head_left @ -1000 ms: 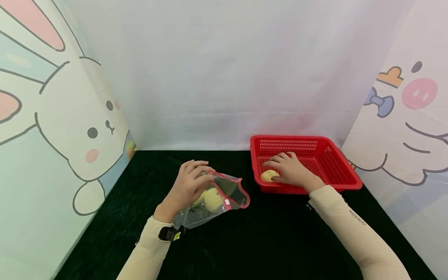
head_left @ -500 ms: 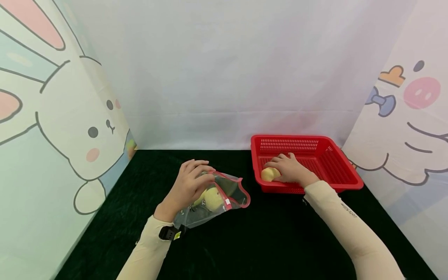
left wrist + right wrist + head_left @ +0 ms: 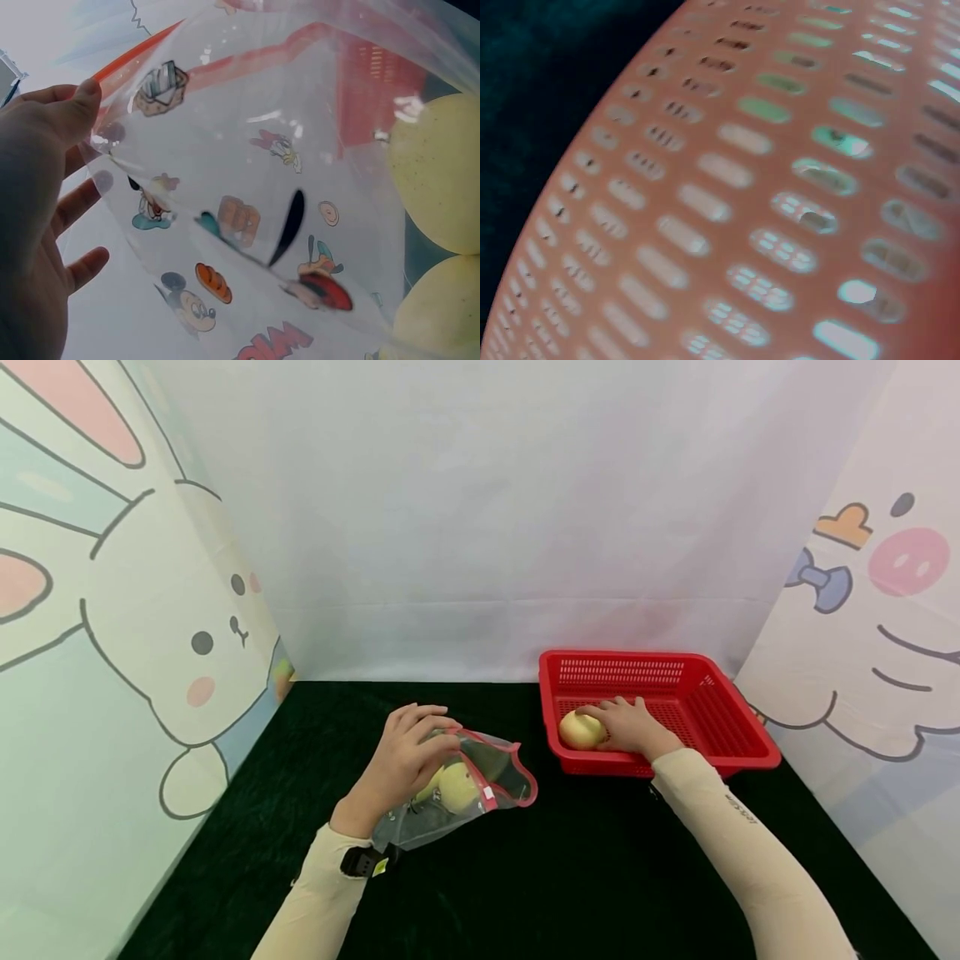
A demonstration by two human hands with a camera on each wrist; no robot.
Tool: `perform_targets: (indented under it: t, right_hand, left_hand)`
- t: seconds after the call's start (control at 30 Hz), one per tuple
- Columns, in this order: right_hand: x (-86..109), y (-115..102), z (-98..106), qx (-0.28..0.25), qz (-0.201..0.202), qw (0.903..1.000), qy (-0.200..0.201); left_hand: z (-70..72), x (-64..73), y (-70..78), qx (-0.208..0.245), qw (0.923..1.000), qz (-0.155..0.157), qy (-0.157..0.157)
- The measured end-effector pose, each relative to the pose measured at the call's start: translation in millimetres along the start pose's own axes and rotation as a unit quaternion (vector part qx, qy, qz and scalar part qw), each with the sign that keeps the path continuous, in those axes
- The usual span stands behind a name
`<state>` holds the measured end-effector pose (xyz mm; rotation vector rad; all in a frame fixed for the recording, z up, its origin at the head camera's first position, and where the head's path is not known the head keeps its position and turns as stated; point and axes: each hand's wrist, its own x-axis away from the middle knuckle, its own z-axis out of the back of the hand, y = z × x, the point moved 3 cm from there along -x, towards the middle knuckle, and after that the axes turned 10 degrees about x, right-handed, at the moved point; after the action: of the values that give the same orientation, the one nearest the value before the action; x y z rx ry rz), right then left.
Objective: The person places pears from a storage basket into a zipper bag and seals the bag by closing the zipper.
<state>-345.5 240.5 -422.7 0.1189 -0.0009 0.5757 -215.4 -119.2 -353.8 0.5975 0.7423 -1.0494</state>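
My left hand (image 3: 405,760) pinches the edge of a clear zip bag (image 3: 247,165) with red trim and cartoon prints. Its mouth gapes to the right. Inside lie two speckled, round yellow fruits, an upper one (image 3: 442,172) and a lower one (image 3: 442,307). In the left wrist view, the thumb and forefinger hold the bag while the other fingers stand away from it. My right hand (image 3: 630,727) reaches into the red basket (image 3: 750,739), its fingers curled against the right side of another round yellow fruit (image 3: 581,732). The right wrist view shows only the basket's slotted wall (image 3: 727,195), hiding the hand.
Dark green cloth (image 3: 555,877) covers the table. A pale curtain (image 3: 450,527) rises behind it, with cartoon-printed walls (image 3: 150,652) on both sides. The basket stands at the back right, its front wall between the right forearm and the fruit.
My right hand has shifted slightly to the right and its fingers have moved over the fruit, which now shows more of its surface. My left hand and the bag have stayed in place.
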Motion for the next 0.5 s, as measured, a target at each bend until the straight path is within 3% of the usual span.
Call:
perform_targets:
  t: [0.23, 0.5]
  right_hand:
    - [-2.5, 7, -12, -0.035, -0.013, 0.9993, -0.007]
    - [-6.7, 5, -12, -0.038, 0.002, 0.9993, 0.001]
  left_hand:
    - [-1.5, 0.4, 0.1, -0.001, 1.0, 0.0, -0.002]
    - [-3.2, 0.6, -0.7, -0.001, 1.0, -0.002, 0.002]
